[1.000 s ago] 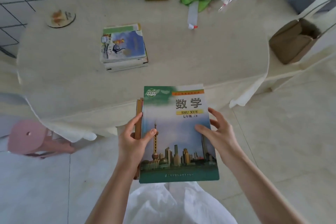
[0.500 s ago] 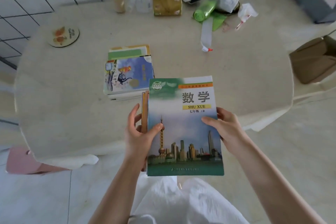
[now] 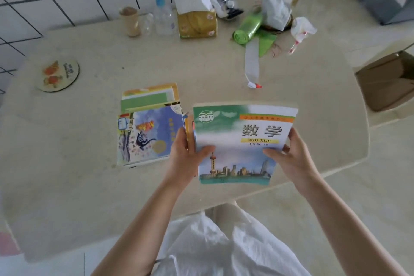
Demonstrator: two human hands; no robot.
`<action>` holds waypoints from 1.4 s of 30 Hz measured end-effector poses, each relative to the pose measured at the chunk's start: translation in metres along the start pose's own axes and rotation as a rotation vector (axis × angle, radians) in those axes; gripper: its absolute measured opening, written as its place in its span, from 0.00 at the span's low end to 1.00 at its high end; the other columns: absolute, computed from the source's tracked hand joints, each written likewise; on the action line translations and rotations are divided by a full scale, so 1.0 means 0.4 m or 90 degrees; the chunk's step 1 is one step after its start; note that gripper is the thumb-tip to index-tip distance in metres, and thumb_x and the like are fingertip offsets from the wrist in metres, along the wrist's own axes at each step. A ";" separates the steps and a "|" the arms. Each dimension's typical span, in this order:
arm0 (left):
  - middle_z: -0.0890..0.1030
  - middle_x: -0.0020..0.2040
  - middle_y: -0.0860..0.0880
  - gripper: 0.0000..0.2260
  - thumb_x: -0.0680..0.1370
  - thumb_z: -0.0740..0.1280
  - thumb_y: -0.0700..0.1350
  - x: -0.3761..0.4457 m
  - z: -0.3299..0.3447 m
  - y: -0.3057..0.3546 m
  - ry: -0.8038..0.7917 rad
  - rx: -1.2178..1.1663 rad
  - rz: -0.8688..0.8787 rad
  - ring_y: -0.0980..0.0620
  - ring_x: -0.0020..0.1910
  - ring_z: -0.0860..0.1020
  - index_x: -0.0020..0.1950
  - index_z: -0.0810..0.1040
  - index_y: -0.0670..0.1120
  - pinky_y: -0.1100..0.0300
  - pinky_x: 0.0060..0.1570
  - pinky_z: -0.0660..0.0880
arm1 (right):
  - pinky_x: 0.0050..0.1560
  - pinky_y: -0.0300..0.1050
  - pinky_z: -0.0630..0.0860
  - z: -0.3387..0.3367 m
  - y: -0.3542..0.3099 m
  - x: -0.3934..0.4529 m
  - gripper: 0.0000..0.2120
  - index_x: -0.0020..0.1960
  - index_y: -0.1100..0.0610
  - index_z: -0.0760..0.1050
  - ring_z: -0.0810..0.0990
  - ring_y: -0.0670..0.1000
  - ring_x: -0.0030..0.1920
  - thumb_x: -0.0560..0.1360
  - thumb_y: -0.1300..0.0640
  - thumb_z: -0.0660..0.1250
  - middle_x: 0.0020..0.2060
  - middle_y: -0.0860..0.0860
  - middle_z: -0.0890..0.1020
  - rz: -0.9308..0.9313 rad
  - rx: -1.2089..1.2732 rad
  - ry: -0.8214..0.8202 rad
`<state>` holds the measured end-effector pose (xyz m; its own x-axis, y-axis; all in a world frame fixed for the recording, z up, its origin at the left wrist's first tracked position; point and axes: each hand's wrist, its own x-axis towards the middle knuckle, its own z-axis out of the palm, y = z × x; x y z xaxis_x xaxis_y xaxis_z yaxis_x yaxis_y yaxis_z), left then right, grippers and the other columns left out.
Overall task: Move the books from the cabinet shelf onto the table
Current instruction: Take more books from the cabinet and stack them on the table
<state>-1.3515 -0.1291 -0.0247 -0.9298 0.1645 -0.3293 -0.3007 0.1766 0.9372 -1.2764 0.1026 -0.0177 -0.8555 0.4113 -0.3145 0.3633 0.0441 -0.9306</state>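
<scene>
**Maths book held over the desk**

Your left hand point(image 3: 187, 154) is gripping the maths book point(image 3: 243, 143) at its left edge, thumb lying on the cover; your right hand point(image 3: 291, 157) is clasping its right edge; the book is hovering over the desk point(image 3: 89, 186), just beside the book stack point(image 3: 146, 127) lying there.

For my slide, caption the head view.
Both hands, left and right, hold a maths textbook over the table, beside the book stack.
</scene>
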 end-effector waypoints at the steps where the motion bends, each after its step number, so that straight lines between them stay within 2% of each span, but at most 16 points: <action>1: 0.78 0.49 0.31 0.19 0.68 0.74 0.30 0.014 0.007 -0.001 -0.009 0.016 0.015 0.47 0.43 0.79 0.54 0.72 0.40 0.58 0.39 0.80 | 0.44 0.36 0.78 -0.010 0.007 0.016 0.24 0.58 0.57 0.70 0.82 0.40 0.44 0.69 0.77 0.69 0.51 0.51 0.80 -0.015 -0.017 -0.005; 3: 0.82 0.44 0.42 0.21 0.64 0.79 0.36 0.033 0.015 -0.010 -0.009 0.070 0.041 0.54 0.43 0.81 0.51 0.75 0.49 0.54 0.46 0.80 | 0.46 0.40 0.76 -0.025 0.025 0.038 0.21 0.56 0.59 0.72 0.81 0.41 0.46 0.66 0.70 0.72 0.47 0.50 0.82 -0.057 -0.071 -0.002; 6: 0.80 0.38 0.56 0.19 0.60 0.78 0.46 0.044 0.038 -0.031 0.036 0.165 0.078 0.64 0.36 0.76 0.45 0.73 0.53 0.64 0.39 0.73 | 0.46 0.46 0.73 -0.052 0.048 0.062 0.22 0.53 0.52 0.71 0.78 0.53 0.45 0.63 0.61 0.75 0.44 0.53 0.78 -0.148 -0.152 0.006; 9: 0.79 0.37 0.56 0.19 0.61 0.78 0.46 0.041 0.071 -0.042 0.062 0.179 0.094 0.64 0.35 0.75 0.43 0.71 0.53 0.67 0.36 0.70 | 0.45 0.44 0.72 -0.070 0.056 0.090 0.22 0.51 0.48 0.69 0.76 0.54 0.44 0.64 0.61 0.76 0.44 0.52 0.77 -0.175 -0.167 -0.011; 13: 0.80 0.43 0.59 0.20 0.62 0.80 0.45 0.062 0.094 -0.044 0.074 0.170 0.080 0.66 0.42 0.78 0.47 0.74 0.52 0.73 0.42 0.70 | 0.44 0.32 0.73 -0.107 0.065 0.153 0.26 0.53 0.52 0.69 0.76 0.41 0.42 0.65 0.73 0.75 0.44 0.39 0.78 -0.144 -0.191 -0.084; 16: 0.81 0.54 0.63 0.25 0.59 0.80 0.50 0.074 0.104 -0.062 0.061 0.130 0.072 0.60 0.54 0.79 0.52 0.75 0.57 0.63 0.55 0.74 | 0.47 0.30 0.73 -0.132 0.080 0.183 0.28 0.55 0.53 0.69 0.77 0.38 0.44 0.64 0.74 0.76 0.46 0.37 0.79 -0.120 -0.226 -0.174; 19: 0.79 0.60 0.59 0.30 0.59 0.79 0.50 0.076 0.109 -0.096 0.047 0.124 0.075 0.56 0.61 0.77 0.59 0.74 0.58 0.59 0.60 0.72 | 0.57 0.36 0.75 -0.140 0.072 0.182 0.37 0.65 0.46 0.70 0.78 0.42 0.57 0.64 0.72 0.77 0.59 0.38 0.77 -0.115 -0.239 -0.237; 21: 0.79 0.62 0.52 0.28 0.63 0.75 0.50 0.077 0.114 -0.106 0.031 0.099 0.045 0.52 0.63 0.76 0.62 0.72 0.56 0.51 0.62 0.73 | 0.54 0.33 0.75 -0.154 0.068 0.187 0.36 0.64 0.40 0.72 0.78 0.37 0.57 0.67 0.72 0.73 0.61 0.41 0.76 -0.124 -0.229 -0.297; 23: 0.79 0.61 0.49 0.23 0.67 0.69 0.56 0.074 0.119 -0.103 0.040 0.046 0.000 0.53 0.63 0.76 0.61 0.72 0.55 0.50 0.63 0.72 | 0.49 0.27 0.75 -0.139 0.037 0.172 0.22 0.62 0.45 0.72 0.78 0.30 0.50 0.70 0.58 0.73 0.59 0.46 0.76 -0.140 -0.198 -0.340; 25: 0.80 0.58 0.51 0.22 0.67 0.65 0.59 0.067 0.120 -0.099 0.050 0.019 -0.032 0.57 0.61 0.78 0.60 0.73 0.55 0.55 0.62 0.71 | 0.63 0.38 0.73 -0.140 0.056 0.177 0.34 0.65 0.44 0.71 0.77 0.39 0.59 0.61 0.38 0.74 0.63 0.45 0.77 -0.101 -0.139 -0.321; 28: 0.82 0.55 0.51 0.21 0.67 0.65 0.59 0.060 0.121 -0.100 0.067 0.000 -0.054 0.55 0.58 0.79 0.59 0.74 0.55 0.55 0.61 0.73 | 0.67 0.56 0.71 -0.156 0.085 0.174 0.26 0.57 0.28 0.72 0.77 0.46 0.62 0.63 0.49 0.67 0.57 0.33 0.79 -0.082 -0.135 -0.272; 32: 0.84 0.52 0.50 0.16 0.67 0.68 0.55 0.065 0.115 -0.107 0.073 0.062 -0.034 0.48 0.55 0.81 0.53 0.78 0.57 0.42 0.60 0.74 | 0.62 0.59 0.73 -0.158 0.081 0.155 0.26 0.59 0.43 0.75 0.78 0.58 0.58 0.61 0.49 0.67 0.55 0.49 0.81 -0.121 -0.133 -0.224; 35: 0.83 0.44 0.53 0.15 0.62 0.74 0.51 0.075 0.114 -0.111 0.080 0.142 -0.001 0.46 0.46 0.81 0.46 0.77 0.55 0.38 0.48 0.77 | 0.57 0.52 0.76 -0.150 0.089 0.159 0.25 0.60 0.43 0.73 0.81 0.47 0.54 0.64 0.52 0.71 0.52 0.39 0.81 -0.108 -0.151 -0.204; 37: 0.81 0.39 0.53 0.22 0.57 0.80 0.57 0.086 0.111 -0.098 0.083 0.159 0.009 0.48 0.41 0.79 0.44 0.75 0.55 0.42 0.44 0.78 | 0.54 0.42 0.76 -0.146 0.097 0.176 0.23 0.58 0.51 0.76 0.80 0.38 0.51 0.65 0.46 0.75 0.50 0.33 0.80 -0.089 -0.171 -0.205; 39: 0.82 0.39 0.61 0.22 0.55 0.79 0.60 0.095 0.113 -0.078 0.078 0.179 0.010 0.59 0.40 0.80 0.44 0.75 0.60 0.53 0.44 0.78 | 0.53 0.36 0.75 -0.144 0.092 0.199 0.22 0.56 0.59 0.78 0.80 0.35 0.50 0.67 0.47 0.75 0.48 0.31 0.81 -0.090 -0.204 -0.188; 42: 0.82 0.39 0.68 0.23 0.54 0.77 0.61 0.096 0.111 -0.058 0.073 0.193 -0.006 0.72 0.41 0.79 0.46 0.80 0.59 0.64 0.41 0.77 | 0.52 0.38 0.75 -0.146 0.062 0.208 0.19 0.55 0.47 0.76 0.80 0.34 0.50 0.70 0.63 0.75 0.47 0.31 0.83 -0.060 -0.203 -0.180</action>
<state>-1.3708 -0.0839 -0.0641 -0.9501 0.0538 -0.3072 -0.2490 0.4622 0.8511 -1.3171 0.1912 -0.0559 -0.9416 0.1290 -0.3109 0.3366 0.3674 -0.8670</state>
